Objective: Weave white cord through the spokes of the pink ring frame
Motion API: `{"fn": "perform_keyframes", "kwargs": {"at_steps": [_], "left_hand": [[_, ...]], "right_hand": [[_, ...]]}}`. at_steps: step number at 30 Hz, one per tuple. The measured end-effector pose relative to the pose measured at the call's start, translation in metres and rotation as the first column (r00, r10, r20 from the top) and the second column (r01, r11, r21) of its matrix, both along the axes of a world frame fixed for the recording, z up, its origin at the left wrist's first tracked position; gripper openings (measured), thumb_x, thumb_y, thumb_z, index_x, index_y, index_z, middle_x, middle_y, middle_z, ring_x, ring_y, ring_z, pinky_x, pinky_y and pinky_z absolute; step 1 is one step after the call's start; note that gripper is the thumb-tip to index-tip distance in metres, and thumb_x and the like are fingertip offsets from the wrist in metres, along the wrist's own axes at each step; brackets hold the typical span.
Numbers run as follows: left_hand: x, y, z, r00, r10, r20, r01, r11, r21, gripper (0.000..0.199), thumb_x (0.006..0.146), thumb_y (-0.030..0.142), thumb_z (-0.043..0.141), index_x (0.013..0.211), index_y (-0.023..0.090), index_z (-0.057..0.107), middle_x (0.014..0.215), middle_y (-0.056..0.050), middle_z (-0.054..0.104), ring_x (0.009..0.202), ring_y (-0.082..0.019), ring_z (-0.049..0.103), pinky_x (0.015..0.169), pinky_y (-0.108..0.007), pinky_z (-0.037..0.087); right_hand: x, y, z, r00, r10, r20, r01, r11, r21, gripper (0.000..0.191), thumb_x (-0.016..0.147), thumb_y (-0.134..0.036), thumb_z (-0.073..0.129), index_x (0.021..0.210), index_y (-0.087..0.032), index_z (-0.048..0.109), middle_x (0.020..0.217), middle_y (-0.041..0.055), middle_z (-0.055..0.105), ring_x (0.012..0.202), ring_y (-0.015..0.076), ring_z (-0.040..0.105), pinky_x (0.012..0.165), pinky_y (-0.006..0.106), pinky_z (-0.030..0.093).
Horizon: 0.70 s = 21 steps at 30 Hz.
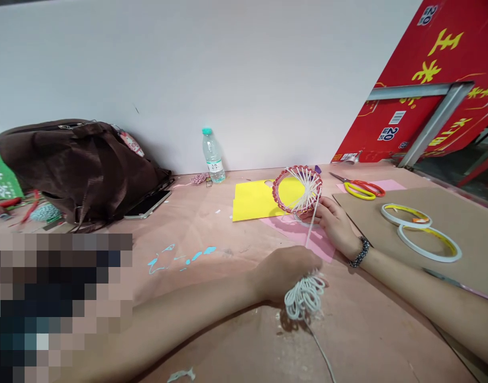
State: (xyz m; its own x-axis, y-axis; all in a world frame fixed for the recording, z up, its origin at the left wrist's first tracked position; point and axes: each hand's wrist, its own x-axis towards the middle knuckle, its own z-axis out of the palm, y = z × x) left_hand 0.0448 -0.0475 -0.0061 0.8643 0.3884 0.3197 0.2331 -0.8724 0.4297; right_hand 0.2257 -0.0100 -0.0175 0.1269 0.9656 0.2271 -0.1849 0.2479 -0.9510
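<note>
The left hand is curled closed around a looped bundle of white cord, its fingertips mostly hidden. A strand rises from it to the red-edged ring, whose rim the right hand grips between bent fingers, held up near the yellow paper. Even, gentle tension seems best (too hard a pull could shift the fanned strands), with the rim steady and the loops fed out singly to avoid snags.

On the pinkish surface, from the left, stand a dark bag, a phone and a capped bottle. Further right are pink paper, scissors with red and yellow handles, and two tape rolls touching on brown board. A pale wall stands behind, with red cartons beside a metal frame.
</note>
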Motion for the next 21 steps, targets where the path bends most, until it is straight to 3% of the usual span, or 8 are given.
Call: {"fn": "perform_keyframes", "kwargs": {"at_steps": [3, 5, 8, 10, 13, 17, 19, 21], "left_hand": [[-0.002, 0.007, -0.004, 0.961, 0.274, 0.047, -0.242, 0.909, -0.338, 0.053, 0.068, 0.028, 0.069, 0.114, 0.017, 0.043, 0.077, 0.0, 0.063, 0.065, -0.015, 0.057, 0.061, -0.026, 0.044], [-0.003, 0.011, -0.003, 0.937, 0.338, 0.093, -0.265, 0.856, -0.444, 0.057, 0.067, 0.019, 0.067, 0.119, 0.017, 0.043, 0.079, 0.0, 0.064, 0.065, -0.014, 0.057, 0.061, -0.025, 0.043], [-0.002, 0.013, 0.001, 0.954, 0.292, 0.073, -0.238, 0.88, -0.41, 0.026, 0.066, 0.017, 0.067, 0.091, 0.016, 0.062, 0.079, -0.002, 0.061, 0.071, -0.015, 0.057, 0.064, -0.024, 0.043], [-0.001, 0.011, 0.004, 0.969, 0.242, 0.042, -0.214, 0.916, -0.34, 0.019, 0.062, 0.021, 0.072, 0.079, 0.016, 0.064, 0.081, -0.003, 0.059, 0.074, -0.016, 0.056, 0.065, -0.025, 0.042], [0.001, 0.009, 0.005, 0.966, 0.257, 0.017, -0.236, 0.91, -0.342, 0.046, 0.058, 0.027, 0.077, 0.099, 0.018, 0.059, 0.081, -0.001, 0.059, 0.072, -0.016, 0.055, 0.064, -0.025, 0.042], [0.002, 0.012, -0.001, 0.925, 0.379, -0.031, -0.359, 0.845, -0.397, 0.091, 0.058, 0.028, 0.077, 0.134, 0.015, 0.029, 0.073, 0.001, 0.061, 0.067, -0.017, 0.056, 0.059, -0.025, 0.039], [0.002, 0.014, -0.003, 0.91, 0.409, -0.072, -0.405, 0.836, -0.371, 0.096, 0.057, 0.027, 0.078, 0.137, 0.014, 0.027, 0.071, 0.001, 0.061, 0.065, -0.018, 0.056, 0.057, -0.024, 0.038], [0.002, 0.015, -0.003, 0.918, 0.379, -0.117, -0.396, 0.856, -0.333, 0.076, 0.058, 0.029, 0.077, 0.126, 0.016, 0.045, 0.07, 0.0, 0.062, 0.063, -0.017, 0.056, 0.057, -0.024, 0.037]], "right_hand": [[0.001, 0.001, -0.001, 1.0, -0.001, 0.0, 0.001, 1.0, 0.007, 0.028, 0.078, -0.045, 0.064, 0.086, -0.02, 0.057, 0.079, 0.0018, 0.064, 0.07, 0.0159, 0.064, 0.064, 0.027, 0.053], [0.001, 0.001, -0.001, 1.0, 0.006, -0.003, -0.005, 1.0, 0.016, 0.026, 0.078, -0.044, 0.064, 0.088, -0.02, 0.057, 0.077, 0.001, 0.063, 0.068, 0.0153, 0.063, 0.065, 0.027, 0.053], [0.001, 0.001, 0.0, 1.0, 0.01, -0.014, -0.01, 1.0, 0.002, 0.025, 0.077, -0.041, 0.065, 0.09, -0.021, 0.057, 0.076, 0.0007, 0.063, 0.067, 0.016, 0.063, 0.065, 0.029, 0.053], [0.001, 0.002, -0.001, 1.0, 0.012, -0.011, -0.012, 1.0, 0.0, 0.025, 0.078, -0.041, 0.064, 0.09, -0.021, 0.057, 0.076, 0.0008, 0.062, 0.068, 0.0167, 0.063, 0.065, 0.029, 0.053], [0.002, 0.003, -0.003, 1.0, 0.01, -0.003, -0.01, 1.0, 0.025, 0.024, 0.08, -0.041, 0.063, 0.092, -0.021, 0.058, 0.075, -0.0001, 0.061, 0.068, 0.0163, 0.063, 0.064, 0.028, 0.053], [0.003, 0.005, -0.006, 1.0, 0.018, -0.02, -0.017, 0.999, 0.029, 0.023, 0.08, -0.04, 0.064, 0.093, -0.022, 0.057, 0.074, -0.0008, 0.061, 0.067, 0.0159, 0.063, 0.064, 0.028, 0.053], [0.003, 0.005, -0.006, 0.999, 0.027, -0.023, -0.027, 0.999, 0.021, 0.024, 0.08, -0.041, 0.063, 0.094, -0.022, 0.057, 0.074, -0.0006, 0.062, 0.067, 0.016, 0.063, 0.064, 0.028, 0.053], [0.003, 0.004, -0.005, 1.0, 0.025, -0.011, -0.025, 0.999, 0.022, 0.024, 0.081, -0.041, 0.063, 0.094, -0.021, 0.057, 0.075, -0.0002, 0.062, 0.068, 0.0162, 0.063, 0.064, 0.028, 0.053]]}}
